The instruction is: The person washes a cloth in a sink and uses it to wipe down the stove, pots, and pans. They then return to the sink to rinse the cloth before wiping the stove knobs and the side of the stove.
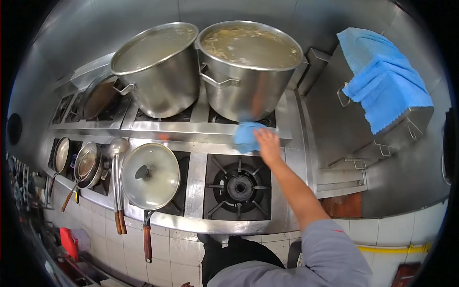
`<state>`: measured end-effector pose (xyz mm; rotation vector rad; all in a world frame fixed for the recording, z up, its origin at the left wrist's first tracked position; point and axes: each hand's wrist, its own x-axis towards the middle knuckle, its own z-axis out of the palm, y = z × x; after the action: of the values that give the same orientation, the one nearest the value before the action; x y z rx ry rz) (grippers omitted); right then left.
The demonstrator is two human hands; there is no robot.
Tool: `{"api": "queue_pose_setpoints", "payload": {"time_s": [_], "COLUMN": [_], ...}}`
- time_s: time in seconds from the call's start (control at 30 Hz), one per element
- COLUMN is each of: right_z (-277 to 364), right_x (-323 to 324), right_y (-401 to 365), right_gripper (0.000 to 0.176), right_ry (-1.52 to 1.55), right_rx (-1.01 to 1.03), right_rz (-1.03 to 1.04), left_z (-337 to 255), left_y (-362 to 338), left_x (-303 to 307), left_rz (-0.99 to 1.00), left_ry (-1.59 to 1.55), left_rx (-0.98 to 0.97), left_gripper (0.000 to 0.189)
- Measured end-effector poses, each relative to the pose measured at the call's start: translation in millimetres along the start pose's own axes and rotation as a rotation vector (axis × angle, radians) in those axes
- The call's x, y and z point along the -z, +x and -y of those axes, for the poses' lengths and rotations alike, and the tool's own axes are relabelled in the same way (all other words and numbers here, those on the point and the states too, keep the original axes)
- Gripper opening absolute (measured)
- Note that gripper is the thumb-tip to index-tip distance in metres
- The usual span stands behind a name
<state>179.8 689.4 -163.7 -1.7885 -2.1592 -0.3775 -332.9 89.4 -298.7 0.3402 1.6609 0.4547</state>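
My right hand [267,142] is closed on a blue cloth [245,137] and presses it against the steel ledge [210,131] at the front of the raised back burners. Just above the cloth stands a large stockpot [244,93] full of liquid with pieces floating on top. Below my right arm is a bare gas burner [239,186] with a black grate. What may be the fingertips of my left hand [187,284] barely show at the bottom edge, too little to read.
A second full stockpot [162,86] stands to the left. A lidded pan [150,177], two long ladles [118,177] and smaller pans [87,160] have handles jutting past the stove's front edge. At right, blue towels [387,76] drape over a steel box [334,119].
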Motion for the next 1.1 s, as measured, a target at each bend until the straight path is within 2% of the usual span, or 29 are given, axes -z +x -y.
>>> {"api": "queue_pose_setpoints", "payload": {"time_s": [0.03,0.13,0.17,0.2,0.27,0.33,0.37,0.43,0.5,0.57,0.6,0.67,0.73,0.77,0.83,0.87,0.93,1.0,1.07,1.1], "right_z": [-32,-120,-154,-172,-200,-171,-141,-50,-11,49,85,138,186,197,216,220,224,233,242,249], "right_x": [7,27,10,7,-10,11,33,82,57,41,36,-4,-30,-54,-99,-108,-104,-98,-94,-89], "right_y": [-14,-46,-70,-87,-108,-109,-99,-65,-35,10,28,52,57,52,43,45,40,34,11,-8], "right_gripper": [0.044,0.033,0.03,0.036,0.041,0.039,0.039,0.036,0.034,0.032,0.032,0.027,0.03,0.03,0.037,0.037,0.042,0.042,0.043,0.042], "right_ry": [-0.061,-0.061,-0.093,-0.007,0.534,1.119,1.136,1.305,0.759,0.621,0.706,0.638,0.382,0.394,0.259,0.267,0.314,0.312,0.292,0.296], "right_rx": [-0.051,-0.246,-0.389,-0.593,-1.024,-0.994,-0.981,-0.781,-0.331,-0.057,0.025,0.15,0.225,0.238,0.438,0.447,0.3,0.277,0.234,0.244], "right_rz": [0.009,0.08,0.038,0.026,-0.107,-0.243,-0.207,-0.232,-0.295,-0.237,-0.175,0.102,0.295,0.313,0.145,0.153,0.206,0.202,0.299,0.264], "left_z": [-4,-2,3,7,18,12,14,24,40,53,54,58,63,67,76,80,108,127,117,112], "left_y": [5,13,25,46,72,50,41,35,29,16,10,-8,-28,-39,-61,-70,-82,-81,-80,-78], "left_x": [-4,-10,-11,-8,0,-10,-12,-19,-20,-24,-27,-33,-40,-44,-54,-59,-67,-72,-75,-76], "left_rz": [-0.024,0.02,0.022,-0.043,-0.117,-0.167,-0.192,-0.191,-0.195,-0.196,-0.229,-0.278,-0.321,-0.354,-0.385,-0.401,-0.406,-0.342,-0.295,-0.253], "left_ry": [0.021,-0.024,-0.041,-0.087,-0.248,-0.215,-0.239,-0.239,-0.286,-0.328,-0.317,-0.314,-0.362,-0.395,-0.394,-0.388,-0.412,-0.456,-0.427,-0.421], "left_rx": [0.102,0.027,0.022,0.08,0.204,0.147,0.161,0.162,0.187,0.217,0.218,0.245,0.239,0.261,0.302,0.327,0.378,0.394,0.409,0.396], "left_gripper": [0.049,0.051,0.051,0.044,0.039,0.039,0.039,0.032,0.033,0.034,0.035,0.036,0.037,0.038,0.038,0.039,0.04,0.04,0.039,0.038]}}
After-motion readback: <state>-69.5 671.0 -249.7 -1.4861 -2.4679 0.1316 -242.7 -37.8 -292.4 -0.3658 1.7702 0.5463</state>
